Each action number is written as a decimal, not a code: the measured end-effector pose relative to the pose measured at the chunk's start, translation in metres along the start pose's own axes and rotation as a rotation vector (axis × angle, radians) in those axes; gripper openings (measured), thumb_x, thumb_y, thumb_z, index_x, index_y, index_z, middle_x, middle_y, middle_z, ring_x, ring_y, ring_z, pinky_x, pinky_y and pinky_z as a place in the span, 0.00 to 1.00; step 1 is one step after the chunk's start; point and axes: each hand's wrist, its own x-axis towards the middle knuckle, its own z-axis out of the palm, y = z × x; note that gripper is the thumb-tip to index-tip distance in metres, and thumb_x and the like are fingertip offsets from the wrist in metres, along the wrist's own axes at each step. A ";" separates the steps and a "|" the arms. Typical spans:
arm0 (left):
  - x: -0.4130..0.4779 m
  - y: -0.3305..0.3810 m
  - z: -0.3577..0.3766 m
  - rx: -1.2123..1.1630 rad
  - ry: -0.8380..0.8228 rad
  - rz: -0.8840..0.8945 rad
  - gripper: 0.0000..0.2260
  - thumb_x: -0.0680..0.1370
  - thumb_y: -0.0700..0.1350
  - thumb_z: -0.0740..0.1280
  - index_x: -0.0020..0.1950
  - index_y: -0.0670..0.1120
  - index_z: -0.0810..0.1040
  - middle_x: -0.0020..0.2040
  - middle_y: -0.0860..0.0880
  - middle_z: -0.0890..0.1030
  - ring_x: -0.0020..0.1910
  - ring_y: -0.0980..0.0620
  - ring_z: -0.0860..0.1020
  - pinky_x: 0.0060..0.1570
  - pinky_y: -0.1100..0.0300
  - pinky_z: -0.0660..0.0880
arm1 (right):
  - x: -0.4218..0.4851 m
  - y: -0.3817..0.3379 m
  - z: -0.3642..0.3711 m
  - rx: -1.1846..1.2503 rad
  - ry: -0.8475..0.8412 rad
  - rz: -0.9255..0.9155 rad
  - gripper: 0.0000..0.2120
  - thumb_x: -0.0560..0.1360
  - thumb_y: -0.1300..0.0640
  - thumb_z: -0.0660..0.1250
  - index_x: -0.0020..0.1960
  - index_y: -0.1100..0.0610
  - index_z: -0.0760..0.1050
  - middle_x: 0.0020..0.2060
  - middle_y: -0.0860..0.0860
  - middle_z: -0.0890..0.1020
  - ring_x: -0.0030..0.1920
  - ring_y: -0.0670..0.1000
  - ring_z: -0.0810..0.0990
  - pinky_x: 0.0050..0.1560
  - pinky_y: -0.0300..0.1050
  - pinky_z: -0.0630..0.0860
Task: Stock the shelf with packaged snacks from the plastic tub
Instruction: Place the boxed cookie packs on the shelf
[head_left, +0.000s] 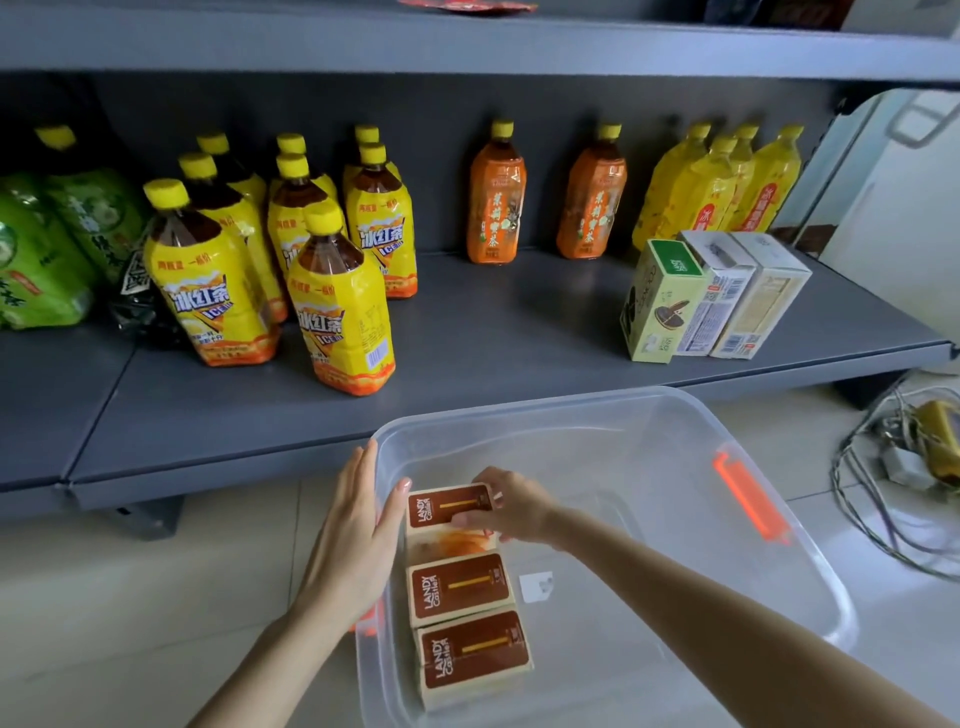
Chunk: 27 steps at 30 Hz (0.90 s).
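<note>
A clear plastic tub (649, 410) with orange latches stands on the floor below the grey shelf (467, 332). Three brown snack boxes lie in a row along its left side. My right hand (511, 501) grips the farthest box (444, 512), fingers curled over its right edge. My left hand (358, 525) lies flat against the tub's left wall, fingers straight, its thumb reaching over the rim toward that box. The middle box (460, 587) and the nearest box (475, 657) lie untouched. Three other snack boxes (711, 296) stand upright at the shelf's right end.
Yellow iced-tea bottles (291, 249) crowd the shelf's left half, green bottles (47, 249) at far left, two orange bottles (545, 192) and several yellow ones (722, 182) at the back. Bare shelf lies between the bottles and boxes. Cables (904, 467) lie on the floor at right.
</note>
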 end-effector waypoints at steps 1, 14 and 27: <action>0.000 0.000 0.000 0.004 0.005 0.003 0.27 0.81 0.53 0.54 0.79 0.51 0.51 0.79 0.51 0.54 0.77 0.53 0.55 0.73 0.56 0.55 | -0.001 -0.001 0.001 0.027 0.016 0.007 0.23 0.74 0.48 0.70 0.64 0.54 0.67 0.59 0.53 0.76 0.55 0.53 0.78 0.43 0.41 0.80; -0.007 -0.003 -0.008 -0.014 0.026 0.026 0.24 0.82 0.52 0.55 0.78 0.51 0.56 0.79 0.53 0.54 0.76 0.54 0.56 0.73 0.60 0.55 | -0.016 0.002 0.006 -0.093 0.067 -0.082 0.21 0.75 0.47 0.67 0.64 0.52 0.65 0.59 0.51 0.77 0.50 0.48 0.78 0.41 0.34 0.77; -0.007 0.019 -0.023 -0.181 0.007 0.019 0.23 0.81 0.53 0.55 0.76 0.52 0.60 0.75 0.56 0.62 0.74 0.59 0.60 0.65 0.66 0.57 | -0.050 -0.041 -0.060 0.113 0.198 -0.224 0.14 0.78 0.50 0.62 0.59 0.56 0.65 0.50 0.50 0.77 0.47 0.49 0.81 0.37 0.40 0.81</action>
